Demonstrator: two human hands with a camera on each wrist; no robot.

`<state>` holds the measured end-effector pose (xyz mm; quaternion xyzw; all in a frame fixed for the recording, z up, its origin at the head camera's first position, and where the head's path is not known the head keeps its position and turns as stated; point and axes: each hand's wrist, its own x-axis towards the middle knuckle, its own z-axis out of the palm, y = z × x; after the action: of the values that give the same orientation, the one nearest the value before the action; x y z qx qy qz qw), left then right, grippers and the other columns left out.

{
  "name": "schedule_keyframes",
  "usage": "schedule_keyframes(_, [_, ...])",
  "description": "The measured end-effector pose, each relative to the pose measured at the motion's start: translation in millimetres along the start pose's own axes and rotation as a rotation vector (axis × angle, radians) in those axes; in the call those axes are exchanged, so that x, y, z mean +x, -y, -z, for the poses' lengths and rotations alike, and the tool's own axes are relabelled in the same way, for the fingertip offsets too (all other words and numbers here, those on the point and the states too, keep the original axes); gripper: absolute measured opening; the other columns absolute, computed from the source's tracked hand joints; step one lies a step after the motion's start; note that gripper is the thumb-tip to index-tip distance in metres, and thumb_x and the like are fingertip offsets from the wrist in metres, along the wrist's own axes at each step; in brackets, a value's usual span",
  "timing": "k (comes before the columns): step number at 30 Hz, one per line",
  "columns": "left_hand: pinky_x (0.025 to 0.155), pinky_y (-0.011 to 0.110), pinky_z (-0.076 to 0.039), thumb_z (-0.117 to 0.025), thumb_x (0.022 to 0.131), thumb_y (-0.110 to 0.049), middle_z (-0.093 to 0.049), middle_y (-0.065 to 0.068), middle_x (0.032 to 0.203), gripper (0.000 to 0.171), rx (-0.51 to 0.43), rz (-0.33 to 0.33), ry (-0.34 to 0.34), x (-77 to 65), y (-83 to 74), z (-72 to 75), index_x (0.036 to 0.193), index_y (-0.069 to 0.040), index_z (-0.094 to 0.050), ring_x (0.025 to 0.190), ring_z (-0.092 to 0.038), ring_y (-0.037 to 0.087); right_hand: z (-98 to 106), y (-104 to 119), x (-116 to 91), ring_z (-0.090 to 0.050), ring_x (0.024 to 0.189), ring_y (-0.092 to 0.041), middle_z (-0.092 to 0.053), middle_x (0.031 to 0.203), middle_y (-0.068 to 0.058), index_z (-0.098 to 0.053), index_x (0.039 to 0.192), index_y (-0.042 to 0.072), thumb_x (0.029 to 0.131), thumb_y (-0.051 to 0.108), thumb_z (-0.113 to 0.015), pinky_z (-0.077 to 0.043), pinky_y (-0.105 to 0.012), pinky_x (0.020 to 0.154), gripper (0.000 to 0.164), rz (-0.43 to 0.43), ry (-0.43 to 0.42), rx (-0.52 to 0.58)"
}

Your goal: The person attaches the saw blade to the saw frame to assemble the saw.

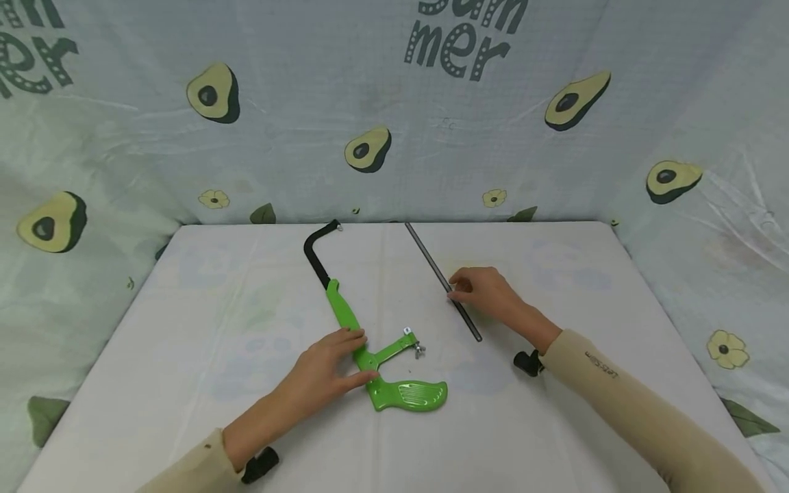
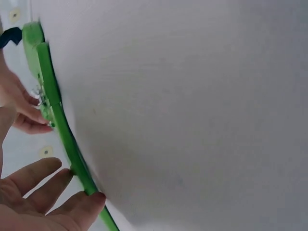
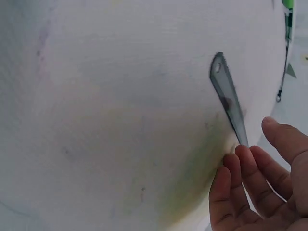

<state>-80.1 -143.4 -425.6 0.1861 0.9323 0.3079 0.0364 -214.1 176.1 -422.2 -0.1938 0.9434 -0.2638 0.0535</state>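
- My left hand is resting on the green saw frame, fingers spreading loosely.
- My right hand is curving at the saw blade, leaving a gap between thumb and fingers.
- The blade is lying right of the frame on the white tabletop.

Low at right, the right hand, thumb parted from the fingers, fingertips right at the grey blade! Its holed end points up across the pale cloth; something green peeks in, top right.
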Motion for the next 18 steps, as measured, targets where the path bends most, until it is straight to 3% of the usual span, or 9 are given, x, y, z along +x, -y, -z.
schedule_keyframes(4, [0.112, 0.048, -0.044, -0.086, 0.082, -0.037, -0.059, 0.013, 0.142, 0.065, 0.024, -0.024, -0.028, 0.2, 0.9, -2.0, 0.129, 0.004, -0.066, 0.136, -0.050, 0.034, -3.7, 5.0, 5.3, -0.060, 0.077, -0.017, -0.070, 0.087, -0.005, -0.072, 0.107, 0.001, 0.091, 0.021, -0.079, -0.052, -0.031, 0.067, 0.026, -0.047, 0.022, -0.022])
schedule_keyframes(11, [0.110, 0.046, -0.045, -0.093, 0.073, -0.031, -0.058, 0.012, 0.139, 0.067, 0.016, -0.015, -0.041, 1.0, 2.7, -6.5, 0.124, 0.003, -0.066, 0.133, -0.051, 0.034, -6.8, 9.7, 10.5, -0.061, 0.074, -0.017, -0.069, 0.087, -0.007, -0.070, 0.101, 0.000, 0.092, 0.020, -0.078, -0.053, -0.030, 0.065, 0.023, -0.130, 0.047, -0.014])
schedule_keyframes(18, [0.111, 0.046, -0.045, -0.094, 0.072, -0.031, -0.055, 0.012, 0.143, 0.073, 0.043, -0.039, -0.030, -1.3, 5.7, -8.3, 0.130, 0.003, -0.064, 0.136, -0.050, 0.034, -3.3, 14.2, 17.3, -0.062, 0.074, -0.016, -0.074, 0.092, -0.010, -0.077, 0.097, -0.002, 0.092, 0.019, -0.077, -0.051, -0.027, 0.061, 0.022, -0.228, 0.072, 0.005])
